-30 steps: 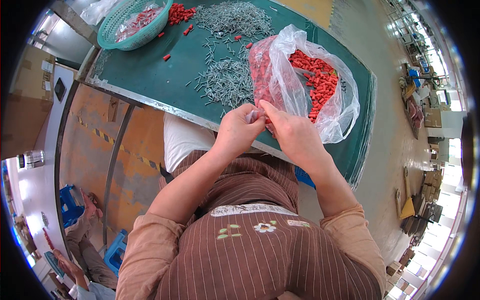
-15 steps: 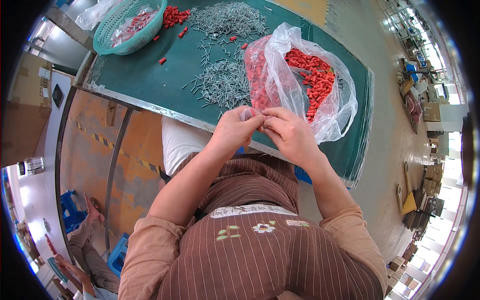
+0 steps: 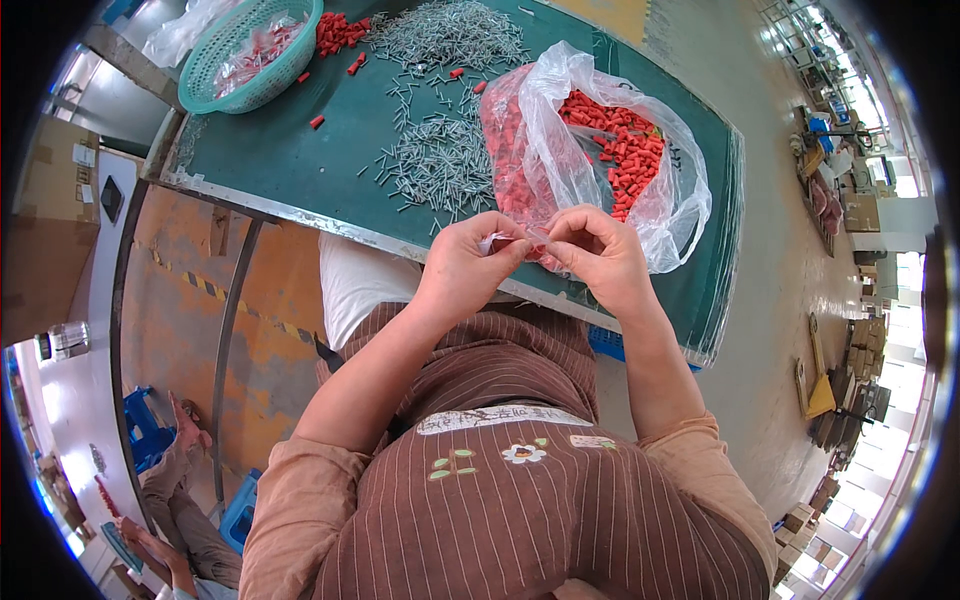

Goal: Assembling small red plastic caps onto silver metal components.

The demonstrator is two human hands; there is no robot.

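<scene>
Close to the table's front edge, my left hand (image 3: 463,262) is closed on a small clear plastic bag (image 3: 496,240), part of it hidden in the fingers. My right hand (image 3: 607,262) pinches the same film at its other side, thumb against forefinger. Just beyond my hands stands a large clear plastic bag (image 3: 545,110), its mouth spread wide, full of short red plastic tubes (image 3: 632,178). Left of it lies a loose pile of thin grey metal screws or pins (image 3: 440,165). A bigger heap of the same metal pieces (image 3: 450,38) sits farther back.
On the green table (image 3: 270,165), a mint plastic basket (image 3: 200,92) at the far left holds small filled bags (image 3: 262,55). Loose red tubes (image 3: 340,34) lie beside it. A cardboard box (image 3: 50,220) is at the left. Another person's hand (image 3: 145,540) shows at lower left.
My hands have drawn slightly apart, the right one shifting rightward and turning, so the film between them shows more. The whole view has shifted a little.
</scene>
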